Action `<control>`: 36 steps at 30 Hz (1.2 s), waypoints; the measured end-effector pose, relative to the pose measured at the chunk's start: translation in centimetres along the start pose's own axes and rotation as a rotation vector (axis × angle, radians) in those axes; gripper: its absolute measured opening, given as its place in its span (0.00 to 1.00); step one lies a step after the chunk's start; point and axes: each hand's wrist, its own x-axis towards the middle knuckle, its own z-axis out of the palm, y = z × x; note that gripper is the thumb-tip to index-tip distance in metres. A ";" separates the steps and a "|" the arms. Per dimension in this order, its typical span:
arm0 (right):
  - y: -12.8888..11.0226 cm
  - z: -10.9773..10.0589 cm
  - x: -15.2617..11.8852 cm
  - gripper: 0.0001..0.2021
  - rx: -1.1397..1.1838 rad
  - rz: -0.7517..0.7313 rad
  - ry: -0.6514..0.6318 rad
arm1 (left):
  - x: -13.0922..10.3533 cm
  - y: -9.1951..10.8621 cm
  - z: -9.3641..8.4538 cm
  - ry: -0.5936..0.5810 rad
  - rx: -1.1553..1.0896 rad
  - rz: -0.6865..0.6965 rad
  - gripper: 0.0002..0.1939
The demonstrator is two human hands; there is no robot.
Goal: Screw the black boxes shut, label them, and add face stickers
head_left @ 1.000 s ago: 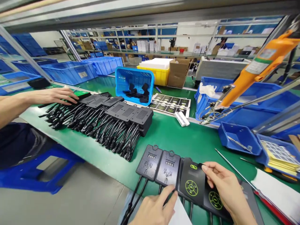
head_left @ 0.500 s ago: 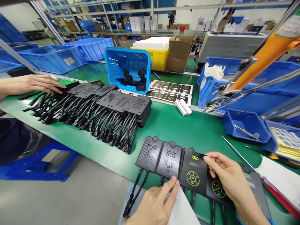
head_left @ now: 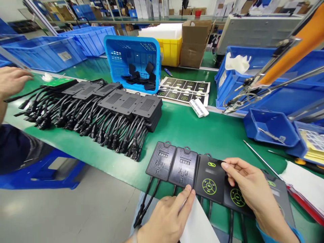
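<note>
A row of black controller boxes lies near the front edge of the green table. The two leftmost, a bare controller (head_left: 161,161) and its neighbour (head_left: 183,167), show digit displays. To their right is a controller with a black label (head_left: 209,179) bearing green symbols. My right hand (head_left: 249,184) pinches the label's upper right corner. My left hand (head_left: 168,214) has its index and middle fingertips together at the lower edge of the second bare controller, beside a white sheet (head_left: 199,222); whether it grips the sheet is hidden.
Stacked controllers with cables (head_left: 121,103) lie at left, near another person's hand (head_left: 12,81). Behind stand a blue basket (head_left: 131,42) and label sheets (head_left: 184,91). A long screwdriver (head_left: 263,160) and an orange tool arm (head_left: 291,50) are at right.
The view has tilted slightly down. The other person's hand has lifted away leftward from the stacked controllers. My two hands hold nearly the same places.
</note>
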 end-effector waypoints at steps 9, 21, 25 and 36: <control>-0.3 0.1 0.0 0.20 -0.004 0.018 0.015 | 0.9 0.3 -1.4 -0.045 0.083 0.013 0.28; -0.2 0.2 0.0 0.22 -0.049 0.052 0.033 | 0.9 0.3 -1.3 -0.056 0.094 0.018 0.28; -0.2 0.2 0.1 0.22 -0.057 0.044 0.030 | 1.0 0.4 -1.4 -0.044 0.086 0.017 0.28; -0.4 0.5 0.0 0.22 -0.084 0.052 0.048 | 1.1 0.4 -1.3 -0.033 0.088 0.014 0.28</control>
